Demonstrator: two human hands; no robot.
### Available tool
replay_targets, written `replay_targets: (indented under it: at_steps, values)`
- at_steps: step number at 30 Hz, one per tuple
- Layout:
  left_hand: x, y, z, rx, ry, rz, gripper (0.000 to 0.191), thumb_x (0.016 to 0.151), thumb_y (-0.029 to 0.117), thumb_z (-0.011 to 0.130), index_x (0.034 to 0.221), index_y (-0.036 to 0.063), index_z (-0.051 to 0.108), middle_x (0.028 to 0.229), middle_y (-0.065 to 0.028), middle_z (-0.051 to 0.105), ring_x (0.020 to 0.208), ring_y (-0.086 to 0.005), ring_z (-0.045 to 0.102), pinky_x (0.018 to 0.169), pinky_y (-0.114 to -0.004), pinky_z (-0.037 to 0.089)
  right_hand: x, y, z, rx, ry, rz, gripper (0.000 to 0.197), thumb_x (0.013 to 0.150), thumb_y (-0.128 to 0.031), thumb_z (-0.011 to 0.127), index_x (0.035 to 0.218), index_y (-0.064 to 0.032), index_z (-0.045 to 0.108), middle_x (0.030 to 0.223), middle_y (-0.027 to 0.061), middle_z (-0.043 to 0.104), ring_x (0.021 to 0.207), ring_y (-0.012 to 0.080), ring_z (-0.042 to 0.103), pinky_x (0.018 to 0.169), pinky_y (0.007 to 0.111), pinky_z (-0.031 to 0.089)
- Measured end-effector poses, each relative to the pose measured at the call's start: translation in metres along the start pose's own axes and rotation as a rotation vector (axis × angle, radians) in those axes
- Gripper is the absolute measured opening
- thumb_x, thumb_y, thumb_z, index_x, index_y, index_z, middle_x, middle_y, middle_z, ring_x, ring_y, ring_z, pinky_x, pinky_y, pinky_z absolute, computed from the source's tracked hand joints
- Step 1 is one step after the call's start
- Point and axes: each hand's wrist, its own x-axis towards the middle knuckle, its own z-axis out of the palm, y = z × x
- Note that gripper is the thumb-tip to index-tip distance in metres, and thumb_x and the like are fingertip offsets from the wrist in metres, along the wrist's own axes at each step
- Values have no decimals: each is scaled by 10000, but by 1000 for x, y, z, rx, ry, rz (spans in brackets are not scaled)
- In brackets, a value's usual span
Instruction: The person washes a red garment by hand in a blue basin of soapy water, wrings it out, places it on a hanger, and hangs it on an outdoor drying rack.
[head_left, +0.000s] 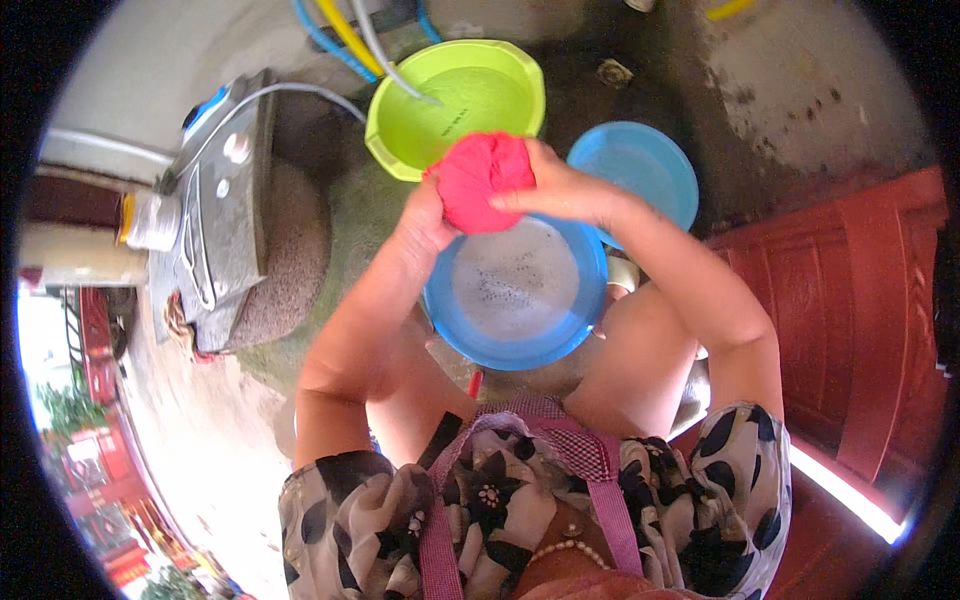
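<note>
A bunched red-pink cloth (484, 180) is squeezed between both my hands, above the far rim of a blue plastic basin (591, 296). My left hand (430, 214) grips its left side, with most of the fingers hidden. On the other side, my right hand (555, 184) presses the cloth, thumb across its front. Whitish, sudsy water (514, 281) fills the blue basin, which sits between my legs. Just beyond the cloth stands a lime-green basin (521, 75) of clearer water. A lighter blue basin (679, 176) lies to the right, partly behind my right forearm.
A grey hose (375, 45) runs into the green basin, beside a yellow hose (346, 34) and a blue hose (322, 37). At left stands a concrete slab (244, 195) with a looped pale hose and a white container (156, 221). A red panelled door (810, 315) is at right.
</note>
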Motion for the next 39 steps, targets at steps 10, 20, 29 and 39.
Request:
replay_targets:
  at_steps: [10,20,29,39]
  values:
    - [-43,93,-26,-105,131,333,421,884,351,435,1213,89,416,1215,-90,470,1168,-269,390,940,-462,326,106,-1,-15,-91,292,193,477,766,-308,641,1114,-34,463,960,111,600,757,167,602,489,268,493]
    - [-66,98,-66,432,408,353,209,841,200,528,1028,113,561,970,-2,553,901,-114,469,809,-276,361,186,182,30,-715,38,190,656,617,-405,715,1162,-110,499,1271,215,333,1184,365,329,991,413,284]
    - [-80,103,-80,431,304,202,236,856,181,534,1050,48,552,1044,-50,561,969,-150,513,864,-293,398,228,255,94,-559,-278,497,902,650,-589,623,1375,-245,212,1417,240,5,1310,389,86,1049,470,153]
    - [-83,110,-57,339,275,113,220,849,165,543,1028,41,575,1050,-63,572,980,-139,509,859,-287,396,235,317,130,-1238,-516,622,520,739,-330,549,1197,-88,509,1333,131,374,1244,328,315,994,516,244]
